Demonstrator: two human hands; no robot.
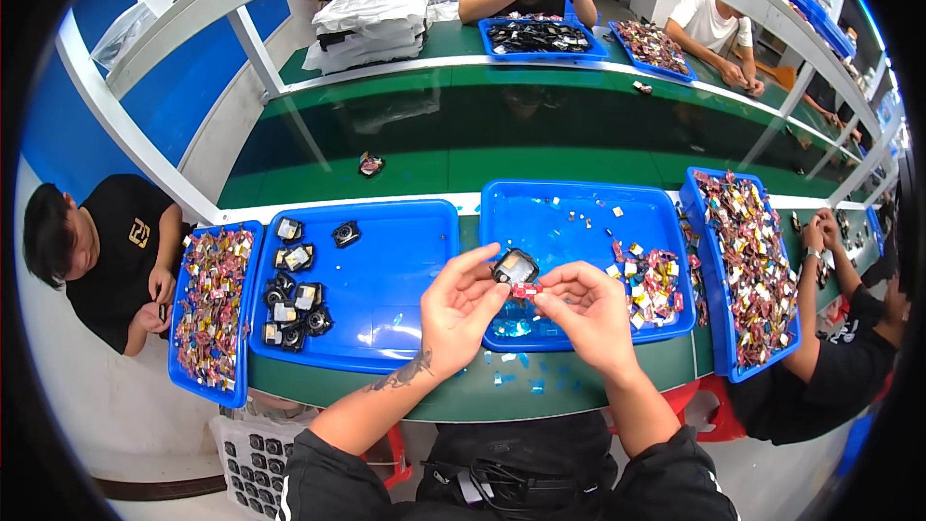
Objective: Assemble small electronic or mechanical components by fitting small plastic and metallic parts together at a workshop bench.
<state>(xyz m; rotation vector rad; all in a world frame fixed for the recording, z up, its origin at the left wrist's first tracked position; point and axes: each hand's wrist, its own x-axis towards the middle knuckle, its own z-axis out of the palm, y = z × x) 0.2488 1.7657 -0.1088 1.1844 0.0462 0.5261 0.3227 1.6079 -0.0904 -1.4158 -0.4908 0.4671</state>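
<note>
I see the left hand (455, 314) gripping a squarish black housing (516, 267) between thumb and fingers; its upturned face carries a pale grey, glassy panel in a dark rim. The right hand (586, 314) pinches a small red piece (526, 289) at the housing's lower right side; I can't tell whether the two are joined. Both are held above the middle tray (511, 207), left of its centre and toward its near edge.

For room, I have smooth blue floor running from the middle of the left tray (395, 260) to its right edge, with more black housings (294, 299) grouped along its left side. A pile of small parts (656, 289) fills the middle tray's near right corner. Bluish scraps (535, 386) lie near the desk's (338, 391) front edge. A heaped tray (702, 232) borders the right side, loose parts between.
</note>
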